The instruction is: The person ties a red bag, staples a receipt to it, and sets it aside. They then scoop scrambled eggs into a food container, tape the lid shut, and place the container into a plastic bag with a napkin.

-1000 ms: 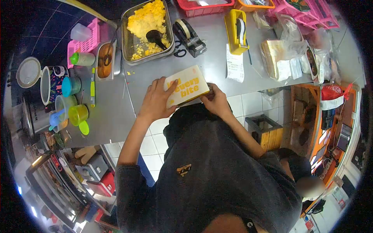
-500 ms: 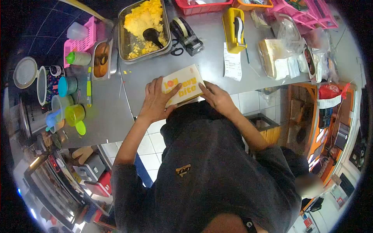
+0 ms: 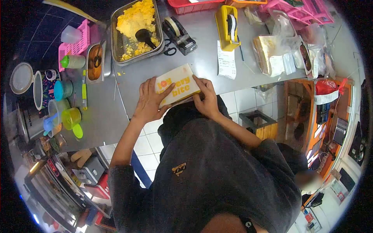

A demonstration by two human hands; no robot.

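A white cardboard food box [image 3: 175,82] with yellow lettering, its lid closed, lies at the front edge of the steel table. My left hand [image 3: 150,98] grips its left side, with one finger stretched over the lid and the thumb at the near edge. On the other side, my right hand [image 3: 206,97] holds the right end, fingers at the far corner and thumb near the front corner. The underside of the box is hidden.
Behind the box stand a tray of yellow scrambled food [image 3: 134,19] with a black scoop, a black tape dispenser [image 3: 179,35] and a yellow tape dispenser [image 3: 222,29]. A receipt [image 3: 226,62] lies nearby. Bagged packages [image 3: 276,56] sit right; several tubs and a sauce pan [image 3: 94,64] left.
My right hand has shifted round the box's right end, its fingers now at the far corner. My left hand keeps its hold. The whole view has moved slightly.
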